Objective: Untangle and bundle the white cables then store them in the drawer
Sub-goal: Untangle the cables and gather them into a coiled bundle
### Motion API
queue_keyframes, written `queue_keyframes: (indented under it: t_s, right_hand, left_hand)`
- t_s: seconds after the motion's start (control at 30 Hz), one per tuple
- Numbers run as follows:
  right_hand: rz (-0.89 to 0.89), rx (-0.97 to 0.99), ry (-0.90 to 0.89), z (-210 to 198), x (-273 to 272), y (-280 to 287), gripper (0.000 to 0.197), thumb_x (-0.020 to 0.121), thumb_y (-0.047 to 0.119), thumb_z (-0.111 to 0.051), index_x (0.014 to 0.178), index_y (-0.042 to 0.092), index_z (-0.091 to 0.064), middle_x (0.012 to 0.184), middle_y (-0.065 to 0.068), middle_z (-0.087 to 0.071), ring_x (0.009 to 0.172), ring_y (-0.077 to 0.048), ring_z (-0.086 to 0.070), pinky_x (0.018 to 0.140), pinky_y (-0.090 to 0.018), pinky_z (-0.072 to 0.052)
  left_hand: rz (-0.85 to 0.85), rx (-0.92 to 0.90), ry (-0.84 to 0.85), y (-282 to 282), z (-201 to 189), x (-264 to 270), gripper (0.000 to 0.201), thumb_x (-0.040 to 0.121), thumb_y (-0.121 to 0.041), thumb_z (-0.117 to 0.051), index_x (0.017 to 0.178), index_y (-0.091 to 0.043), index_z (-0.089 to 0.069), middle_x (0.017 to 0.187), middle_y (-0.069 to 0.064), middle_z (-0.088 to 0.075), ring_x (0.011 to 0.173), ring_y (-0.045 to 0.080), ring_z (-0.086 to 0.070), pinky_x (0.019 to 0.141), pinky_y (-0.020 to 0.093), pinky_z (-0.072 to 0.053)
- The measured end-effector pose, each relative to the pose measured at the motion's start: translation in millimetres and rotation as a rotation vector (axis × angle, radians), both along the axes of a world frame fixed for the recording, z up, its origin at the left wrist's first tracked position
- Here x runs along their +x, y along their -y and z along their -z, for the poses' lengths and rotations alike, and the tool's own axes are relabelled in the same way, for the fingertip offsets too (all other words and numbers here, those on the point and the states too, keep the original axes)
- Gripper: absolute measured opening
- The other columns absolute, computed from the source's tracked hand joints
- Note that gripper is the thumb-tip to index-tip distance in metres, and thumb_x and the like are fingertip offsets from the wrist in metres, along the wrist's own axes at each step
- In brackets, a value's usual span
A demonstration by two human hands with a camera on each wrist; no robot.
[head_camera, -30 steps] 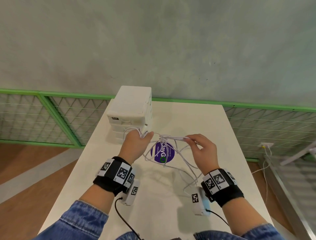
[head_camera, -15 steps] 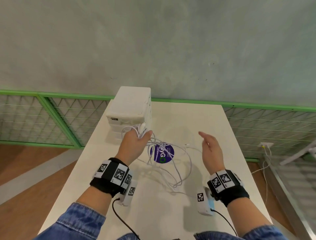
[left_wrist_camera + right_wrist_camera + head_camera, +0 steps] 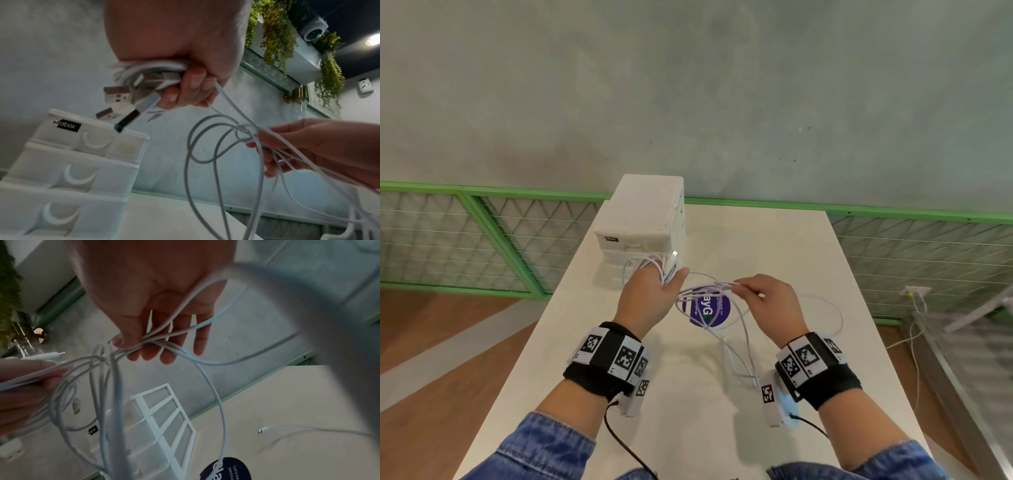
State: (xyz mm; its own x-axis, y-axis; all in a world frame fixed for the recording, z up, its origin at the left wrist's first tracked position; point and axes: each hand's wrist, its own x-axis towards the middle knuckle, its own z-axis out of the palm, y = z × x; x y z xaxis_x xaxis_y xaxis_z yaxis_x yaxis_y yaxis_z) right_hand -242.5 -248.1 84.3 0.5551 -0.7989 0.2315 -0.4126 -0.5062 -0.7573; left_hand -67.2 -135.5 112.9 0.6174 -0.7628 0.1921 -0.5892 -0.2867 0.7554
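Several white cables (image 3: 726, 329) hang in tangled loops between my two hands above the white table (image 3: 774, 253). My left hand (image 3: 650, 294) grips a bunch of them with their USB plugs (image 3: 123, 97) sticking out of the fist (image 3: 185, 84), just in front of the white drawer unit (image 3: 647, 219). My right hand (image 3: 767, 301) pinches several strands (image 3: 152, 340) between thumb and fingers at a knot (image 3: 246, 134). The drawers (image 3: 68, 175) all look closed. One loose cable end (image 3: 263, 430) lies on the table to the right.
A round purple sticker (image 3: 710, 308) sits on the table under the hanging loops. A green-framed mesh fence (image 3: 482, 240) runs behind the table below a grey wall. A wall socket with a cord (image 3: 914, 294) is at the right, past the table edge.
My right hand, which had let go and hung open to the right half a second ago, has come back left and pinched the strands again. The left hand has stayed by the drawers.
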Motion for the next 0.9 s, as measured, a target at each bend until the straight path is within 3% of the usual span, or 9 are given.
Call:
queue_keyframes:
  t_s: [0.17,0.27,0.33,0.43,0.5,0.63,0.73,0.8,0.9]
  right_hand:
    - [0.062,0.091,0.241,-6.0,-0.1,-6.3,0.011,0.087,0.019,-0.063,0.085,0.019,-0.074,0.082,0.009,-0.070,0.081,-0.001,-0.061,0.070,-0.004,-0.042]
    - [0.056,0.167,0.345,-12.6,-0.4,-6.5,0.012,0.088,0.015,-0.062,0.082,0.018,-0.071,0.079,0.009,-0.069,0.078,0.001,-0.062,0.070,-0.004,-0.042]
    - [0.021,0.228,0.356,-17.0,-0.2,-6.6,0.013,0.090,0.013,-0.059,0.082,0.013,-0.069,0.072,0.011,-0.066,0.068,0.004,-0.059,0.065,-0.004,-0.041]
    - [-0.049,0.313,0.313,-18.4,0.6,-5.8,0.018,0.093,0.015,-0.054,0.087,0.009,-0.070,0.055,0.018,-0.060,0.054,0.004,-0.051,0.057,-0.005,-0.038]
    - [-0.056,0.339,0.280,-16.3,1.1,-5.5,0.020,0.093,0.019,-0.053,0.085,0.012,-0.070,0.050,0.019,-0.058,0.051,0.001,-0.049,0.056,-0.008,-0.040]
    - [-0.044,0.384,0.297,-10.3,4.4,-5.4,0.014,0.090,0.018,-0.058,0.087,0.025,-0.070,0.073,0.010,-0.068,0.068,-0.009,-0.063,0.070,-0.021,-0.049]
    - [-0.041,0.195,0.238,-4.6,7.4,-6.1,0.021,0.086,0.011,-0.063,0.088,0.030,-0.070,0.096,0.008,-0.063,0.088,-0.003,-0.060,0.077,-0.007,-0.041]
    - [-0.017,0.126,0.217,-7.0,6.2,-5.0,0.021,0.085,0.011,-0.063,0.092,0.029,-0.071,0.098,0.006,-0.059,0.087,-0.004,-0.056,0.073,-0.006,-0.039]
    - [-0.044,0.181,0.198,-9.3,1.2,0.2,0.019,0.087,0.012,-0.059,0.089,0.028,-0.068,0.092,0.008,-0.064,0.084,-0.009,-0.057,0.074,-0.021,-0.042]
  left_hand:
    - [-0.032,0.011,0.041,2.2,-2.0,-2.1,0.042,0.090,-0.043,-0.055,0.095,-0.003,-0.063,0.092,0.016,-0.065,0.086,0.030,-0.060,0.079,0.042,-0.050]
    - [-0.010,0.050,0.008,2.8,1.3,-2.8,0.041,0.090,-0.044,-0.055,0.094,-0.004,-0.063,0.091,0.014,-0.065,0.086,0.028,-0.060,0.079,0.040,-0.050]
    - [0.018,0.006,-0.139,2.3,2.1,-7.6,0.032,0.091,-0.037,-0.058,0.093,-0.006,-0.064,0.090,0.010,-0.066,0.084,0.024,-0.061,0.077,0.035,-0.048]
    - [0.032,-0.037,-0.301,1.6,0.6,-12.7,0.024,0.091,-0.033,-0.058,0.087,-0.010,-0.064,0.076,-0.003,-0.064,0.070,0.006,-0.058,0.061,0.016,-0.043]
    - [0.044,-0.044,-0.367,1.1,-1.3,-11.8,0.027,0.089,-0.034,-0.061,0.083,-0.008,-0.065,0.063,-0.008,-0.060,0.059,0.003,-0.054,0.053,0.012,-0.039]
    - [0.161,0.018,-0.405,0.9,-5.2,-12.7,0.032,0.072,-0.035,-0.079,0.075,-0.007,-0.063,0.061,-0.001,-0.060,0.057,0.010,-0.056,0.056,0.022,-0.044]
    - [0.119,0.006,-0.299,7.4,-6.1,-17.0,0.030,0.080,-0.031,-0.074,0.081,-0.004,-0.061,0.069,0.002,-0.061,0.062,0.012,-0.057,0.060,0.025,-0.044]
    - [0.061,-0.017,-0.269,10.7,-4.6,-13.0,0.030,0.082,-0.033,-0.070,0.082,-0.004,-0.062,0.074,0.008,-0.064,0.067,0.019,-0.058,0.063,0.030,-0.045]
    - [0.019,-0.029,-0.282,12.8,-3.1,-5.9,0.038,0.082,-0.037,-0.070,0.083,0.000,-0.063,0.076,0.014,-0.066,0.069,0.026,-0.060,0.065,0.034,-0.048]
